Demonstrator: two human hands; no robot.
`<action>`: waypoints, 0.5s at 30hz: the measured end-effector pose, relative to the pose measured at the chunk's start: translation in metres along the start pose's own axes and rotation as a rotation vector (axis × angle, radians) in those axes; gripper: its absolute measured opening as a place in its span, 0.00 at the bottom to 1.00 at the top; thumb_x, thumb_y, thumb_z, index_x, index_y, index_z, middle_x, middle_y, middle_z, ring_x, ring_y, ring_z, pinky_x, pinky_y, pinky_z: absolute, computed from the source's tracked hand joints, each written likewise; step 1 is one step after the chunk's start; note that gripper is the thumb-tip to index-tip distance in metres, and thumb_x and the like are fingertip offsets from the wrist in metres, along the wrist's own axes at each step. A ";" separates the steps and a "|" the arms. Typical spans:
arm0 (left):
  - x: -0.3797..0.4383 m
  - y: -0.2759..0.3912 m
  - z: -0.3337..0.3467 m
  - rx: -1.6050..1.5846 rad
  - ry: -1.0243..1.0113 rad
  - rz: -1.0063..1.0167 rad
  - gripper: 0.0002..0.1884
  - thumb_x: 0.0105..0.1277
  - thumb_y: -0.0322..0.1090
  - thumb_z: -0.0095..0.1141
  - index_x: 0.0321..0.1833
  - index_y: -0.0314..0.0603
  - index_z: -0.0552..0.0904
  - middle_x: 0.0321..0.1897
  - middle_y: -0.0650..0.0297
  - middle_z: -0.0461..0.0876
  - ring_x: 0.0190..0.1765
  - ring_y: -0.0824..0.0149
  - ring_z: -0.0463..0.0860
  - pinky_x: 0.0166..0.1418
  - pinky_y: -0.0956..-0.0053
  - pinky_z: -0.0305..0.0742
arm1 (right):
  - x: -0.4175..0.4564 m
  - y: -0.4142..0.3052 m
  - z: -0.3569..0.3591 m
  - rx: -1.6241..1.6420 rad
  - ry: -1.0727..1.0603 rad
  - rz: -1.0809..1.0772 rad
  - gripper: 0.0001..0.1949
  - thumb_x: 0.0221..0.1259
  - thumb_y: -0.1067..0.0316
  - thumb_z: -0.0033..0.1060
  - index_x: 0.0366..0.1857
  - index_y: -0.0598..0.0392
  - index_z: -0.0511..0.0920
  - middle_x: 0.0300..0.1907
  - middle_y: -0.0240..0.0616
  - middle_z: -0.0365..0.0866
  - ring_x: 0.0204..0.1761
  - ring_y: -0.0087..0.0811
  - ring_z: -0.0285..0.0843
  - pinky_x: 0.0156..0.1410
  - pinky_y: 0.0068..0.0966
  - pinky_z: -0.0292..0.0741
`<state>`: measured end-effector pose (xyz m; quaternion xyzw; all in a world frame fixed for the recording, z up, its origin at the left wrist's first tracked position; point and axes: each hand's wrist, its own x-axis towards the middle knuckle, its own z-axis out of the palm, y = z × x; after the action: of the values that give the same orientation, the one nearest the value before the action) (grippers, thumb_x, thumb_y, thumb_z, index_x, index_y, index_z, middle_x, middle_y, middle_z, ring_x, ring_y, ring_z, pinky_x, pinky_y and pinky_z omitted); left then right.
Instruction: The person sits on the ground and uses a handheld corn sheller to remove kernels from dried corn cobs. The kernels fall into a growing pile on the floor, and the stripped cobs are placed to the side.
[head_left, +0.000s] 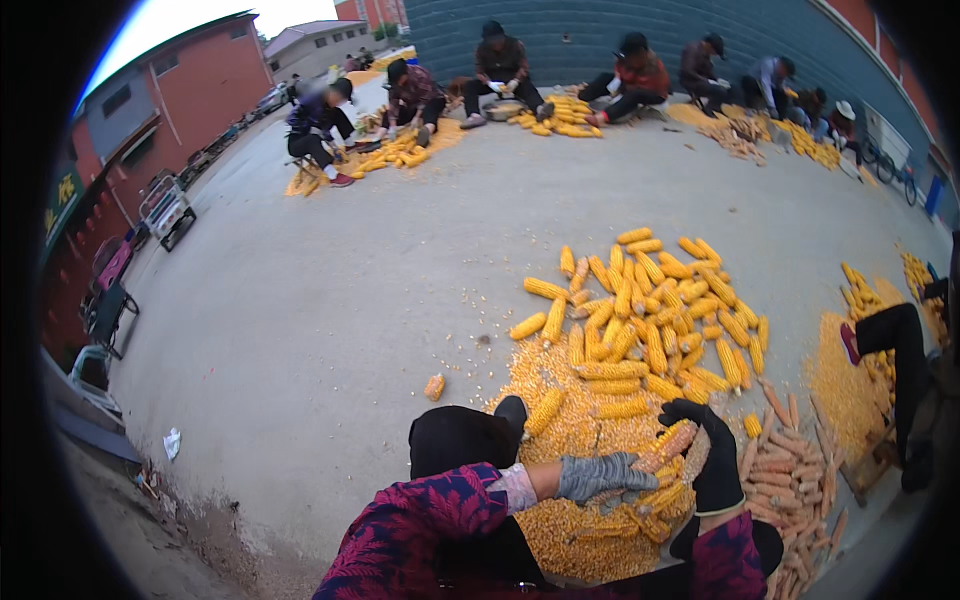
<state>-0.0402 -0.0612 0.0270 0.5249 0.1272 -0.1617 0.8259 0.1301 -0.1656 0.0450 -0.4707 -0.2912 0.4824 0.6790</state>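
My left hand (604, 477), in a grey knit glove, grips the lower end of a partly shelled corn cob (669, 444). Yellow kernels still cover some of that cob, while pinkish bare core shows elsewhere. The black-gloved right hand (709, 446) curls around the cob's upper right side. Along its palm is a pale, rough surface; whether this is a bare cob or part of the glove I cannot tell. Below both hands, several corn ears (652, 510) lie on a heap of loose kernels (581, 547) between my legs.
Beyond my hands lies a large pile of yellow corn ears (660, 315). Stripped cobs (787, 472) are heaped at my right. A seated neighbour's leg (896, 337) shows at far right. Several people sit with corn along a blue-grey wall (600, 45). A cart (166, 210) stands left.
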 end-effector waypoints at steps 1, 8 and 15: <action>0.001 0.002 -0.005 0.050 0.048 -0.012 0.21 0.63 0.52 0.57 0.29 0.39 0.75 0.14 0.66 0.70 0.16 0.73 0.72 0.18 0.79 0.67 | -0.001 -0.006 0.004 -0.228 0.026 -0.056 0.24 0.66 0.51 0.46 0.55 0.61 0.73 0.51 0.46 0.77 0.53 0.36 0.76 0.57 0.34 0.73; -0.005 -0.003 -0.018 -0.080 -0.062 0.028 0.16 0.65 0.48 0.53 0.37 0.40 0.75 0.25 0.65 0.75 0.25 0.71 0.76 0.29 0.76 0.74 | -0.007 0.009 0.033 -0.955 0.023 -0.379 0.18 0.47 0.59 0.70 0.44 0.52 0.82 0.60 0.40 0.70 0.67 0.45 0.57 0.72 0.50 0.48; 0.012 -0.042 -0.035 0.050 -0.154 0.086 0.51 0.28 0.54 0.77 0.60 0.38 0.71 0.36 0.61 0.77 0.36 0.70 0.77 0.44 0.71 0.77 | 0.001 0.029 0.040 -1.122 0.082 -0.229 0.09 0.46 0.65 0.68 0.21 0.58 0.79 0.24 0.39 0.80 0.31 0.37 0.79 0.42 0.38 0.73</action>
<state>-0.0475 -0.0475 -0.0264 0.5363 0.0365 -0.1692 0.8261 0.0857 -0.1481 0.0336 -0.7427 -0.5252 0.1588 0.3838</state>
